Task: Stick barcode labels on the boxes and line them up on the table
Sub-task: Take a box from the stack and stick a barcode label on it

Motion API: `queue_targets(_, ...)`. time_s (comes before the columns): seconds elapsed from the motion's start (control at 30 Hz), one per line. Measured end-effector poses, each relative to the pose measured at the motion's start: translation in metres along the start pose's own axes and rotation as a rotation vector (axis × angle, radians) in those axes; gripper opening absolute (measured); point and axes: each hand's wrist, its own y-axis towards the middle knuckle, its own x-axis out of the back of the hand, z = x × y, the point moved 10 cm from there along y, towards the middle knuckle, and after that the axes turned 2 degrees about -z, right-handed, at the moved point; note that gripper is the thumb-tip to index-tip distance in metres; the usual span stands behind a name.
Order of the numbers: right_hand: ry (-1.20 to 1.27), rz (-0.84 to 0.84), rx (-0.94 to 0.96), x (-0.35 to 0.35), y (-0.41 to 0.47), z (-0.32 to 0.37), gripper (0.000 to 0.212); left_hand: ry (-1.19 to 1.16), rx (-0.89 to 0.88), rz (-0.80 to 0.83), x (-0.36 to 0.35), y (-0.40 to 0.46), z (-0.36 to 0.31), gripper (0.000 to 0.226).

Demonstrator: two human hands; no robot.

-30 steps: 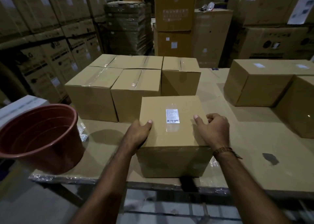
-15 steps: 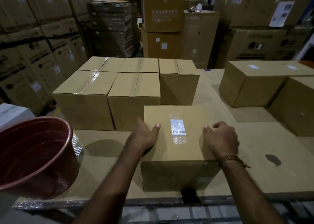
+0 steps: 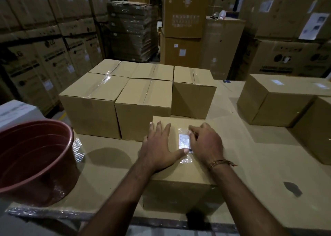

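Pressing flat on the near box (image 3: 180,178), the left hand (image 3: 159,146) lies with fingers straight and spread, its thumb tip touching the lower end of the label (image 3: 184,142). The right hand (image 3: 206,144) rests on the box top just right of the label, fingers bent at the label's upper right edge; whether they pinch it I cannot tell. A bracelet (image 3: 221,163) circles the right wrist. The label sits under clear tape on top of this box, which stands at the table's (image 3: 268,164) near edge. Behind it five taped boxes (image 3: 143,99) stand packed together. To the right, well apart, labelled boxes (image 3: 275,99) sit in a group. A red tub (image 3: 35,157) rests at the table's left edge. A dark mark (image 3: 292,188) shows on the table at right. Stacked cartons (image 3: 53,47) fill the background.
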Motion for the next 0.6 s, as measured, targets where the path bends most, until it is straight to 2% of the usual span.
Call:
queue_targets(0.17,0.063,-0.03,-0.008,0.0,-0.003,-0.003,0.022,-0.012,0.002,-0.004,0.001,-0.003,-0.002,0.119)
queue_targets(0.4,0.098,-0.028,-0.136,0.0,0.02,-0.009,0.005,-0.04,0.025,0.009,0.002,-0.002,0.003,0.123)
queue_targets(0.6,0.05,-0.065,-0.053,-0.006,0.016,-0.005,0.008,-0.03,0.023,-0.008,0.002,-0.003,0.002,0.124)
